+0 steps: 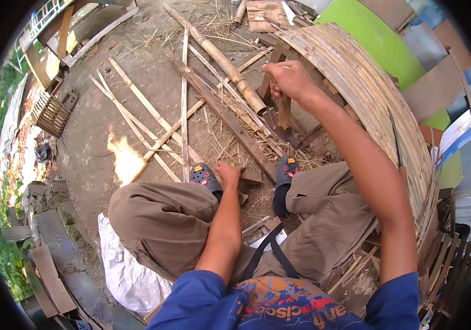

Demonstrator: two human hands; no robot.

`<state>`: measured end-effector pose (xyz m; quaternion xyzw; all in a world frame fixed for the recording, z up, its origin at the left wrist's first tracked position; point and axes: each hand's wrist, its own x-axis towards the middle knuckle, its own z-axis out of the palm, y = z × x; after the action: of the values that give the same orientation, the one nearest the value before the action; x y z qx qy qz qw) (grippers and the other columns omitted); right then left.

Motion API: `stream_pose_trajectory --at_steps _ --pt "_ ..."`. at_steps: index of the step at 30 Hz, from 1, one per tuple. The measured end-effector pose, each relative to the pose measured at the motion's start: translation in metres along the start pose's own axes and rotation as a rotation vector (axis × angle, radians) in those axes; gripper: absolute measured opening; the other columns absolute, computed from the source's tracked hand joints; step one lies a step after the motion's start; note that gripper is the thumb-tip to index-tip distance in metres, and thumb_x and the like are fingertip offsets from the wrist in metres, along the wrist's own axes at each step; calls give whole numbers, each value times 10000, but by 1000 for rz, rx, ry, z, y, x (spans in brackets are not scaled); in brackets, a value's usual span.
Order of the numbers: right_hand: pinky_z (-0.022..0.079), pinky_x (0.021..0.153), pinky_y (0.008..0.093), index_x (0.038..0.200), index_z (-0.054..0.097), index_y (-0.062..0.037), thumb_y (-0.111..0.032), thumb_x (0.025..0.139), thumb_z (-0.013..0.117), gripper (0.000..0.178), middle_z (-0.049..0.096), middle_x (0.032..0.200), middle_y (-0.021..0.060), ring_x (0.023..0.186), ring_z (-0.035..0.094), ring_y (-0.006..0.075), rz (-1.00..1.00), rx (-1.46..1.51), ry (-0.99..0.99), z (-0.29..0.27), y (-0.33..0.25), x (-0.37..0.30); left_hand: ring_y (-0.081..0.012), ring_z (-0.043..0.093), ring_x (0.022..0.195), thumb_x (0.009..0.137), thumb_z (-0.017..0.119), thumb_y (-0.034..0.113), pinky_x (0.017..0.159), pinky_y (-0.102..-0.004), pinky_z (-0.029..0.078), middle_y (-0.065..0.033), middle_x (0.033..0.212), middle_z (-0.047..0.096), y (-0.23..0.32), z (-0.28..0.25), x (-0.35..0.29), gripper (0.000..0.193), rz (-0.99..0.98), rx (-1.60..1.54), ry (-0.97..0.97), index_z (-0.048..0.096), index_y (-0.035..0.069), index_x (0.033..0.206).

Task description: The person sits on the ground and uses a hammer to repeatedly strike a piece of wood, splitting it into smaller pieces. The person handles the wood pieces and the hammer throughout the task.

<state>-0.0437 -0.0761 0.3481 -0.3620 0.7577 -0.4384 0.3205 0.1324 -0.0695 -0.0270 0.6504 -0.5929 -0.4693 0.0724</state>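
**Seated work position: hatchet raised, block held on the ground**

The person sits low with knees apart, feet in dark clogs, facing a dirt floor strewn with split bamboo strips and one whole bamboo pole.

Right hand: fingers closed tight around a wooden handle. The handle hangs downward to a dark metal head — apparently a hatchet, held above the ground in front of the right foot. The grip sits at the top end of the handle, which gives the most swing.

Left hand: reaches down between the feet and rests on a small wooden block lying on the ground. The fingers press on its near end, likely to steady it; whether they curl round it cannot be told.

A curved stack of bamboo slats stands within reach on the right.

Limits of view — the hatchet's edge is hard to make out against the litter, the left fingertips are partly hidden by the hand itself, and the seat is concealed under the legs. A white sack lies beside the left thigh.
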Motion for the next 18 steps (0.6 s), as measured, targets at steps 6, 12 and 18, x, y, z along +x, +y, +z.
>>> stream_pose_trajectory --at_steps 6,12,18 --pt "500 625 379 647 635 -29 -349 829 623 369 636 644 107 574 612 210 -74 -251 31 20 10 26 -336 675 779 627 894 369 779 -444 533 -201 911 711 -19 -1 -7 486 9 149 31 698 -39 804" --pt "516 673 372 650 667 -3 -367 806 628 398 654 649 138 642 649 235 -140 -232 46 11 26 68 -202 561 559 680 883 171 535 -360 444 -102 721 659 -18 5 -18 278 -195 -698 -146 698 -8 787" --pt "515 630 370 728 686 39 -355 816 637 407 649 630 145 610 656 237 -125 -105 -13 29 32 88 -174 568 544 722 861 138 484 -287 432 -90 771 655 7 -58 20 327 -102 -779 -330 638 -46 875"
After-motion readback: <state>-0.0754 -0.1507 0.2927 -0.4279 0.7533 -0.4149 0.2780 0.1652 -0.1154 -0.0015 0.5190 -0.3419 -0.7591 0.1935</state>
